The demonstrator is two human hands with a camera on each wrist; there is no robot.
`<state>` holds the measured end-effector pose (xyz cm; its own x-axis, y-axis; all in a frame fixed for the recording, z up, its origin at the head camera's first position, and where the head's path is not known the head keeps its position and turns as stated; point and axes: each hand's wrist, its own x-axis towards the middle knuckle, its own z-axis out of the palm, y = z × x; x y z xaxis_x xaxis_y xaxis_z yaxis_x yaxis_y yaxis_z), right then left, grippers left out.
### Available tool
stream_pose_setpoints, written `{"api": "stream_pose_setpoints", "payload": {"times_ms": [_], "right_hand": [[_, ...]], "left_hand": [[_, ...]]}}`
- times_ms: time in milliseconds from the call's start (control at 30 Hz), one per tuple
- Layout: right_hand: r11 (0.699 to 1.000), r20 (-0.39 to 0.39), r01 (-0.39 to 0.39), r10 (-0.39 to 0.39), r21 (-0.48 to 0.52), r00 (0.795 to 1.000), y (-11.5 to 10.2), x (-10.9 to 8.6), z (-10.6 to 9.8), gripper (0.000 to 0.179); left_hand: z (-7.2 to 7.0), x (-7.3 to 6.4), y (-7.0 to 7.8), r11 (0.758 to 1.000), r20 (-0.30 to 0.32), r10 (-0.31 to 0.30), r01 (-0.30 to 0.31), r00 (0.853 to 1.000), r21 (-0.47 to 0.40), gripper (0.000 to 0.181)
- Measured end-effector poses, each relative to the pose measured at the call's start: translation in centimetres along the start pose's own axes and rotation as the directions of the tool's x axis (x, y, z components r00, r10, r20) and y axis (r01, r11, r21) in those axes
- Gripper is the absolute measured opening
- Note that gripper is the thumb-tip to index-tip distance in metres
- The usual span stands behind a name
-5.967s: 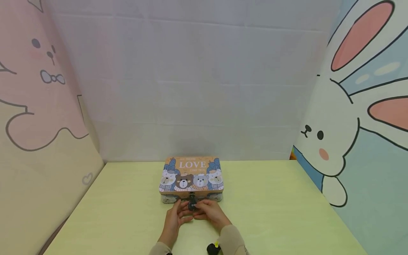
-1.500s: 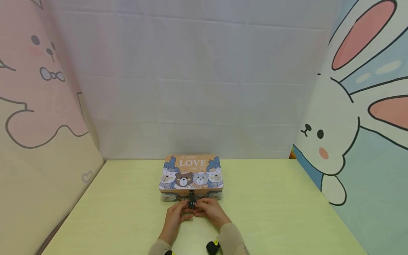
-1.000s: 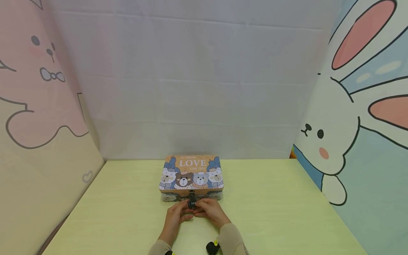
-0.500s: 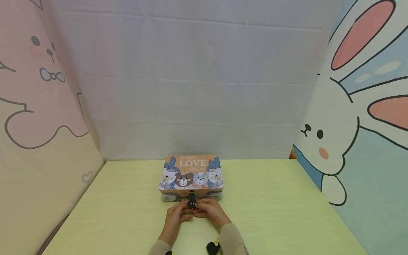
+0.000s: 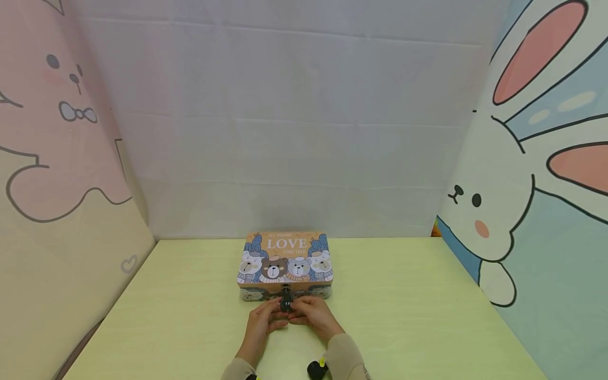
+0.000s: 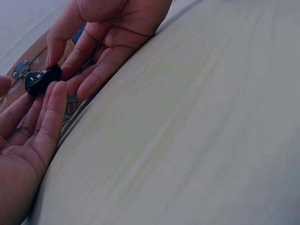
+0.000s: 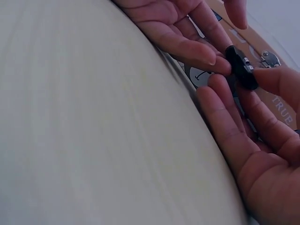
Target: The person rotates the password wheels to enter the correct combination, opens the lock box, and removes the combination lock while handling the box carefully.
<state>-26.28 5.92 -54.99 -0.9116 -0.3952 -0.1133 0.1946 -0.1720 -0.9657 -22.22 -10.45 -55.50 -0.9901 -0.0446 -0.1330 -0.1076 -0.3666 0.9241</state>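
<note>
A small black combination padlock [image 5: 286,303] hangs at the front clasp of a tin box [image 5: 285,258] printed with bears and the word LOVE. Pale dials show on the padlock [image 6: 42,80] in the left wrist view. My right hand [image 5: 314,316] pinches it, thumb over the dials and a finger beneath, as the right wrist view shows on the padlock [image 7: 240,68]. Extended fingers of my left hand [image 5: 258,322] touch its other side, while that thumb stands off it. The box lid is down. The digits are too small to read.
The box sits toward the rear of a pale yellow table [image 5: 404,306], with a white cloth [image 5: 294,132] behind. Printed cartoon panels flank both sides. A black device with a yellow tab [image 5: 316,369] shows beside my right sleeve [image 5: 345,356].
Compared with six seconds ago, my left hand has closed in slightly on the padlock. Over the last second both hands stay nearly still around it, and the box has not moved.
</note>
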Motion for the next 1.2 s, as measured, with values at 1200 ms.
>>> {"api": "stream_pose_setpoints", "payload": {"times_ms": [1200], "right_hand": [[0.998,-0.044,-0.053,0.052,-0.035,0.998,-0.07,0.47,0.26,0.018]], "left_hand": [[-0.23,0.22,0.05,1.000,0.017,0.006,-0.006,1.000,0.005,0.037]]}}
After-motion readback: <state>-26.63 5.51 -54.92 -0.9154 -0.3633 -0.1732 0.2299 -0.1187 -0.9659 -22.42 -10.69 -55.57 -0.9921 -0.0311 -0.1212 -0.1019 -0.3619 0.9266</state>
